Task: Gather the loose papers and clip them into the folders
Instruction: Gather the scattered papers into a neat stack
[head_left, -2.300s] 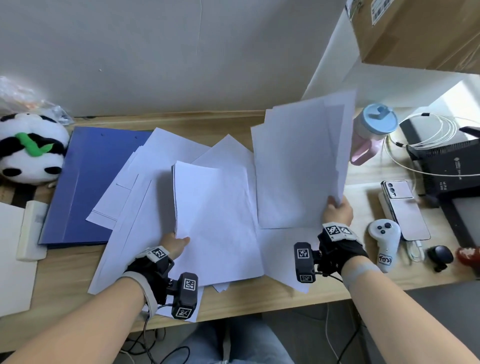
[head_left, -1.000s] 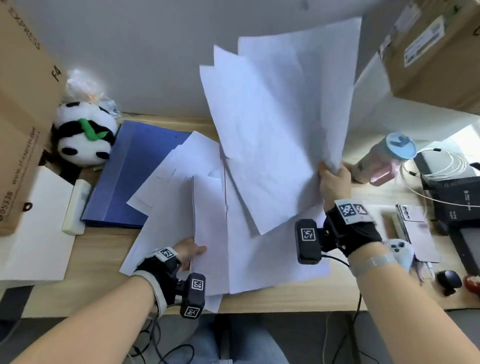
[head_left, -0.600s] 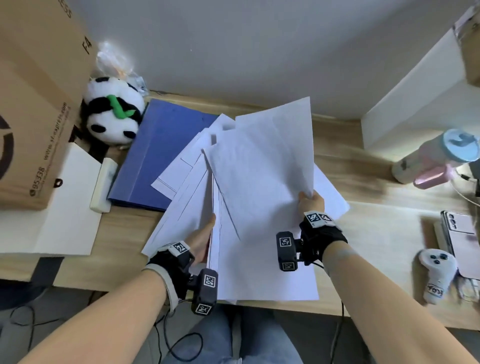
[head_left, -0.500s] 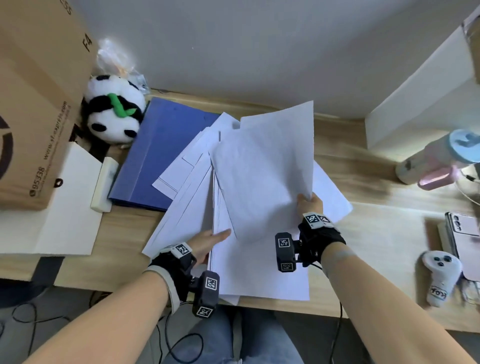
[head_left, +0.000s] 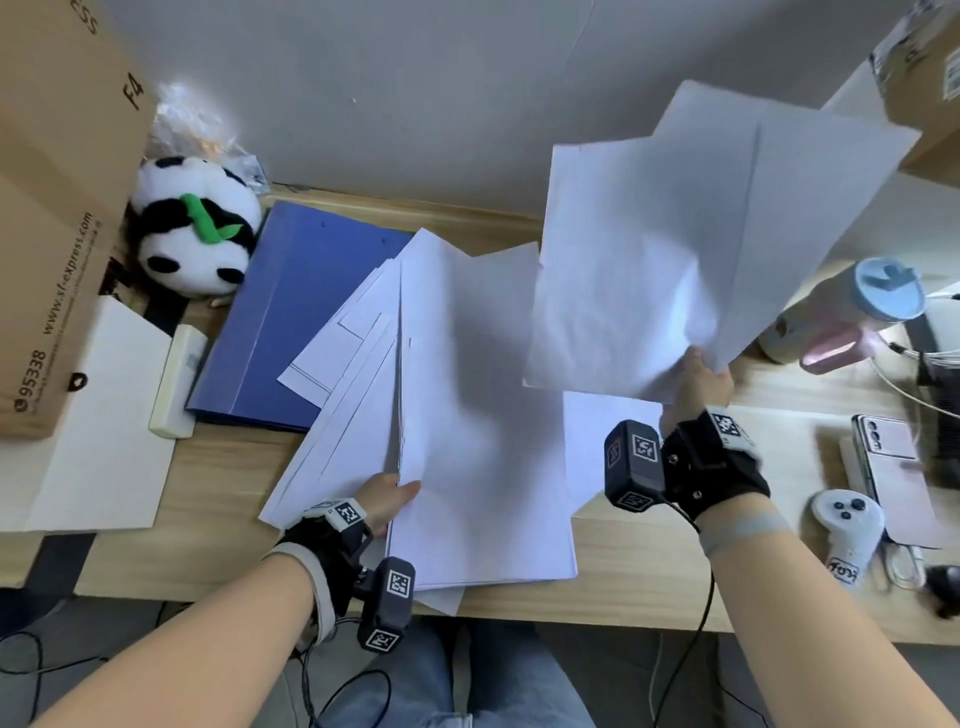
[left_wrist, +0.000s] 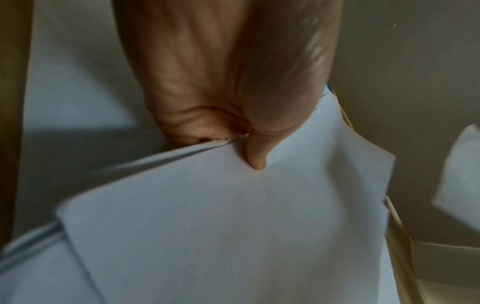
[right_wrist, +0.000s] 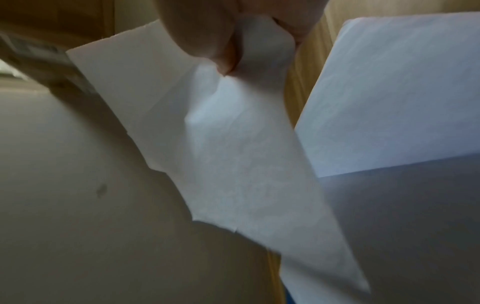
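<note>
Loose papers (head_left: 467, 415) lie fanned across the wooden desk (head_left: 649, 571), far-left sheets overlapping the closed blue folder (head_left: 291, 312), near edges overhanging the desk front. Left hand (head_left: 387, 501) low at the stack's near-left corner, thumb on top, pinching several sheets; right hand (head_left: 698, 382) raised, forearm angled up, pinching the bottom corner of a lifted sheaf (head_left: 675, 249) clear of the desk. Bare desk between the stack and phone (head_left: 891, 457); sheaf's top corner near the cardboard box (head_left: 930, 88).

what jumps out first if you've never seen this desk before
The fan of white paper sheets held up over the desk's right side, pinched at its bottom corner by the right hand. Below it, the left hand pinches a stack of white sheets, beside a flat blue folder.
</note>
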